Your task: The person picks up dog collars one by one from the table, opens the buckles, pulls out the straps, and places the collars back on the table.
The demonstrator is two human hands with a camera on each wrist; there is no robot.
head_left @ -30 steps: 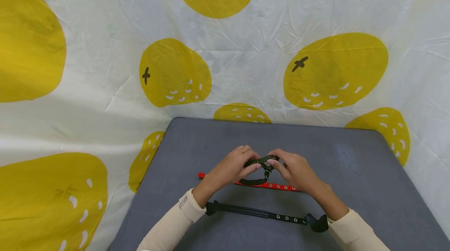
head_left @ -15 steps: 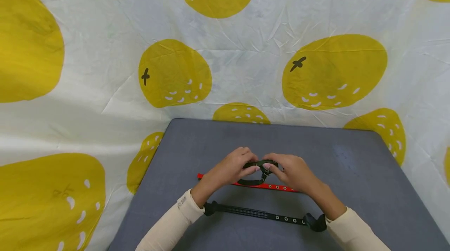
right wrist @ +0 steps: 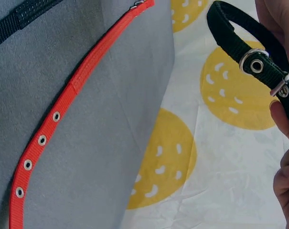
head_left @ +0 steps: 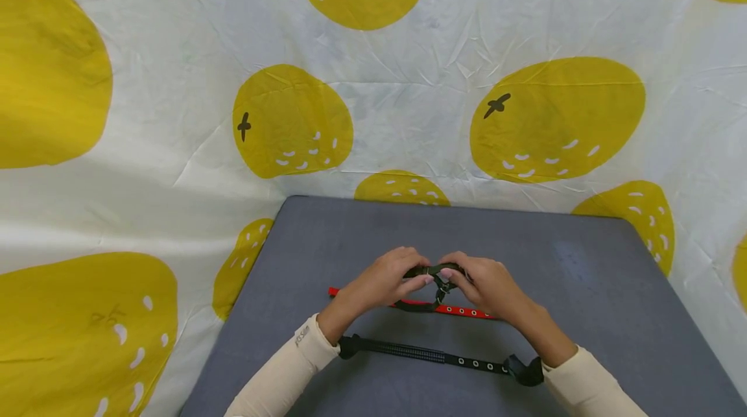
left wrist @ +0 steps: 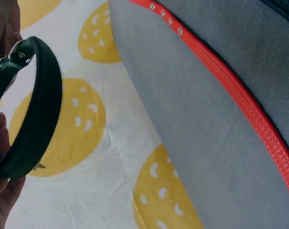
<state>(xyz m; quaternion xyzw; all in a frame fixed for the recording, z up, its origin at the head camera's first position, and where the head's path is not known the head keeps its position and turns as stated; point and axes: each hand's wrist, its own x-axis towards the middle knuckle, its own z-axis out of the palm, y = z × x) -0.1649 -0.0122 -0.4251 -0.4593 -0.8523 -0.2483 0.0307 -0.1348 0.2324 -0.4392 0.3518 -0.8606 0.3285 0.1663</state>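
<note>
A dark green webbing collar (head_left: 415, 306) with a metal buckle and eyelets is held up over the table, closed into a loop. My left hand (head_left: 390, 277) grips its left part between thumb and fingers. On the other side my right hand (head_left: 489, 282) pinches the strap beside the buckle (right wrist: 281, 86). In the left wrist view the green collar (left wrist: 48, 105) shows as a wide loop, fingers at its edge. Behind and below the hands lies a red collar (head_left: 461, 310) with metal eyelets, stretched flat and partly hidden by the right hand.
Nearer the front, a black collar (head_left: 408, 350) lies straight across the grey table (head_left: 362, 229), with dark bunched ends (head_left: 525, 371) near the sleeves. A white cloth with yellow fruit shapes (head_left: 292, 122) hangs behind and to both sides of the table.
My right hand has shifted slightly left along the green collar, its fingers now covering more of the strap near the buckle. The left hand keeps its grip. Both collars on the table stay put.
</note>
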